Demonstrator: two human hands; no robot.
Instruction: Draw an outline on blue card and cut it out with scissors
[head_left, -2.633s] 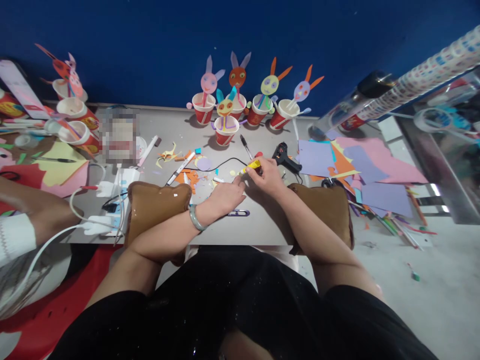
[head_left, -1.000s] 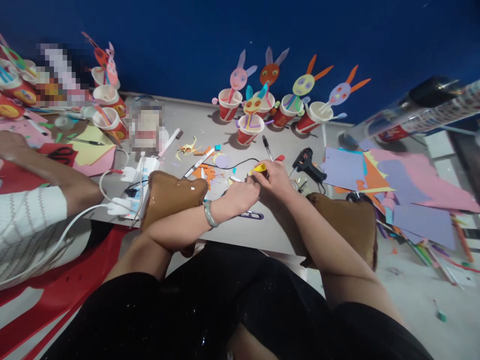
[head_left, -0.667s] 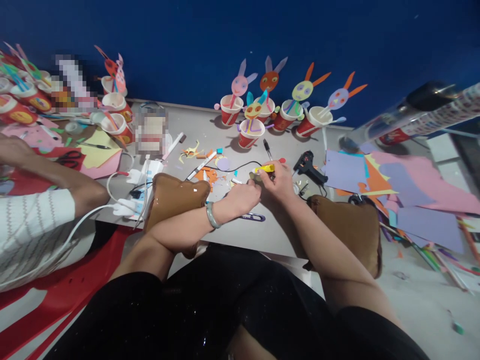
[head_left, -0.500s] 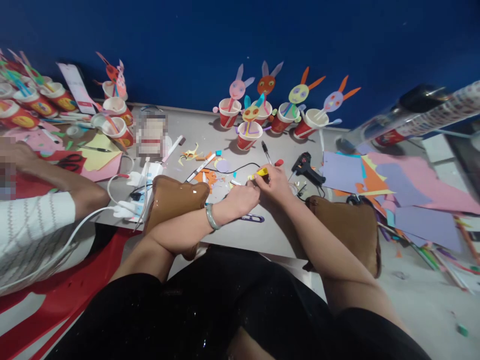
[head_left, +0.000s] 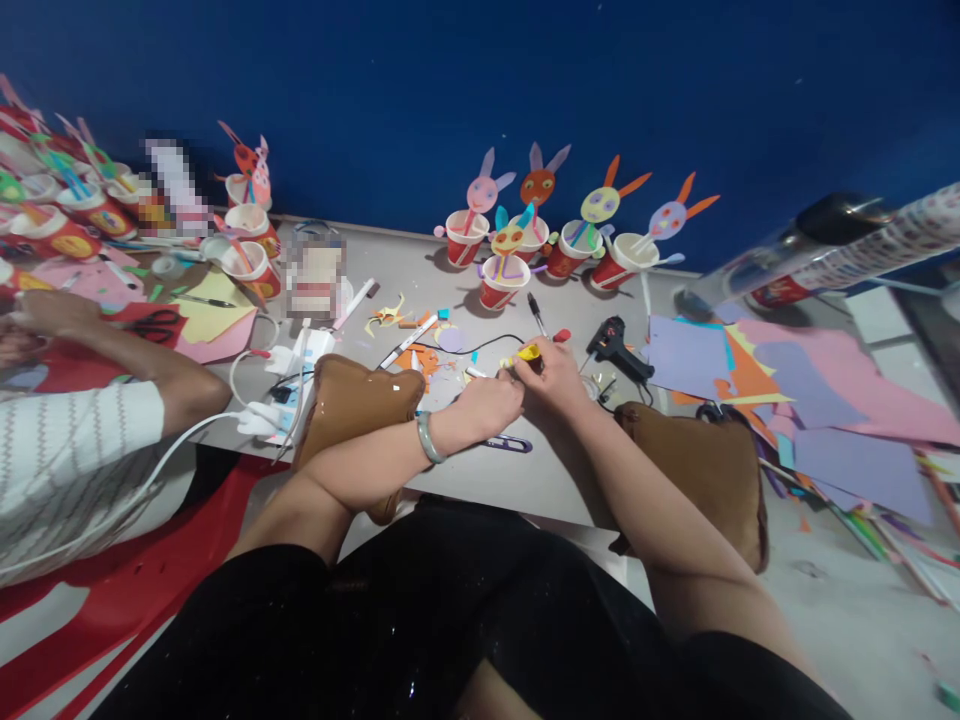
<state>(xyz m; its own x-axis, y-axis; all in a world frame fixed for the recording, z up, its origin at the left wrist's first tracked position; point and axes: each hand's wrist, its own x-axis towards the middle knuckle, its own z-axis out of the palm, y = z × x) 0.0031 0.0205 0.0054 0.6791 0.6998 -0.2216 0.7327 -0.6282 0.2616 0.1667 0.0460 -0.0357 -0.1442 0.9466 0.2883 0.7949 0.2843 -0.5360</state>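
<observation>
My left hand, with a bangle at its wrist, is closed, its fingertips meeting those of my right hand. What it grips, if anything, is hidden. My right hand is closed on a small yellow piece whose kind is unclear. Just beyond its knuckles are a black pen and a red-tipped thing. A purple cutter lies below my left hand. Paper scraps and a white marker are left of my hands. To the right rests a black glue gun.
Red paper cups with paper rabbits stand along the blue wall. Brown cushions lie under my forearms. A power strip with cables is at left, beside a co-worker's arm. Coloured paper sheets cover the right side.
The view has shifted slightly, so the table things appear a little to the right and lower. Both my hands keep together in nearly the same pose around the yellow piece.
</observation>
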